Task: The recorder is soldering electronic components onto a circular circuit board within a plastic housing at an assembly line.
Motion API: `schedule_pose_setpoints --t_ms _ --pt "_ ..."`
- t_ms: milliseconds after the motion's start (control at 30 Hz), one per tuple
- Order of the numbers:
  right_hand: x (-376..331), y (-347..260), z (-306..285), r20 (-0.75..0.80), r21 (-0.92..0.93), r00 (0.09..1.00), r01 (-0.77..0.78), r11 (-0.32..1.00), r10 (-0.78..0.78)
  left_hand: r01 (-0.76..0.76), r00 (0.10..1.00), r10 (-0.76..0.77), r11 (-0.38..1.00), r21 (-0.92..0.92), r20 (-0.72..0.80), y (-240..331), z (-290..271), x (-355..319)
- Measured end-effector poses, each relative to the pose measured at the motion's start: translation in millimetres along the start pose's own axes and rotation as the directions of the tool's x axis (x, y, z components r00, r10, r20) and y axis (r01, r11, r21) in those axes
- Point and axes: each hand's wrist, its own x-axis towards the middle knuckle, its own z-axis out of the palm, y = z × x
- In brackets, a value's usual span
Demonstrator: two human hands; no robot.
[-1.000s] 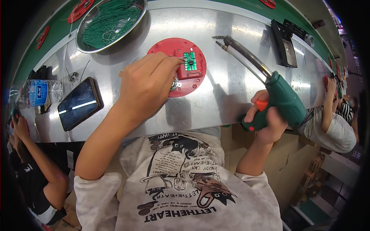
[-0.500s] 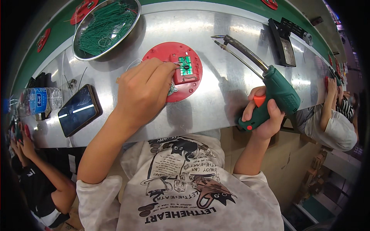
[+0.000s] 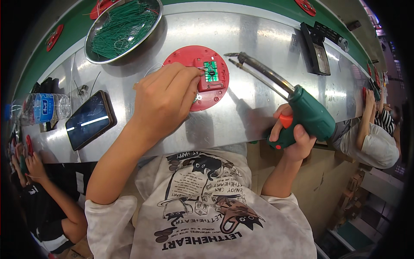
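Note:
On the metal table lies a round red plastic housing (image 3: 219, 96) with a small green circuit board (image 3: 211, 72) set in its raised box. My left hand (image 3: 163, 100) rests over the housing's left part, fingertips pinched at the board's left edge on a thin wire (image 3: 201, 67). Its fingers hide most of that wire. In my right hand (image 3: 297, 140) is a green soldering gun (image 3: 311, 113), gripped by its handle near the orange trigger. The gun's metal tip points left, just beyond the housing's right edge and apart from the board.
A steel bowl (image 3: 158, 22) of green wires (image 3: 123, 30) stands at the back left. Nearer are a phone (image 3: 89, 121) and a plastic bottle (image 3: 58, 107). A black soldering stand (image 3: 318, 54) sits at the back right. Other people work at both sides.
The soldering gun's tip has moved left and slightly nearer to me, closer to the red housing. My left hand stays pinched at the board. The whole view has shifted a little.

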Motion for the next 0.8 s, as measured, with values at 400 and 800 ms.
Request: schedule_pose_setpoints --t_ms 400,800 --pt "-16 -12 13 0.021 -0.208 0.996 -0.077 0.975 0.083 0.008 0.999 -0.008 1.000 0.010 0.034 1 1 0" --pt "-11 -14 10 0.078 -0.246 0.995 -0.035 0.969 0.056 -0.007 1.000 0.007 1.000 0.002 0.022 0 0 2"
